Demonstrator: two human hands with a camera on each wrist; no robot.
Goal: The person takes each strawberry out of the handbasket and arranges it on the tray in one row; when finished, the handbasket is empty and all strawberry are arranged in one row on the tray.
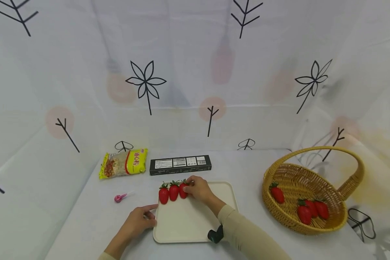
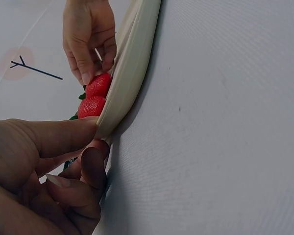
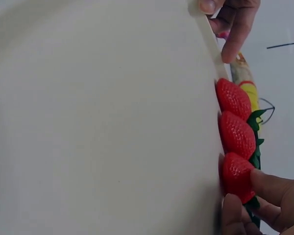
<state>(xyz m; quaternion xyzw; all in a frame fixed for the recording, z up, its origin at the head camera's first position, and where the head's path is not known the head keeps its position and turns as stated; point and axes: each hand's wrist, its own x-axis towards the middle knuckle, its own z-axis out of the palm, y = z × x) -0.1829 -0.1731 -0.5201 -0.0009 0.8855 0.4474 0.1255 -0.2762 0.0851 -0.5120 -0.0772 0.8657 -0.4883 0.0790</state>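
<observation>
Three red strawberries stand side by side at the far left corner of a cream tray [image 1: 182,227], leaves toward the back: a left one [image 1: 163,195], a middle one [image 1: 173,192] and a right one [image 1: 183,190]. My right hand [image 1: 199,189] pinches the right strawberry between thumb and fingers; in the right wrist view this strawberry [image 3: 236,177] touches its neighbour [image 3: 236,135]. At the tray's left side, my left hand [image 1: 139,222] holds the rim, its thumb over the edge and other fingers outside. The left wrist view shows its fingers [image 2: 68,137] against the rim [image 2: 132,83].
A wicker basket [image 1: 269,202] with several strawberries [image 1: 304,214] stands at the right. Behind the tray lie a black box [image 1: 180,165] and a yellow food packet [image 1: 123,163]. A pink lollipop [image 1: 119,198] lies left. Something dark [image 1: 216,234] shows by the right sleeve.
</observation>
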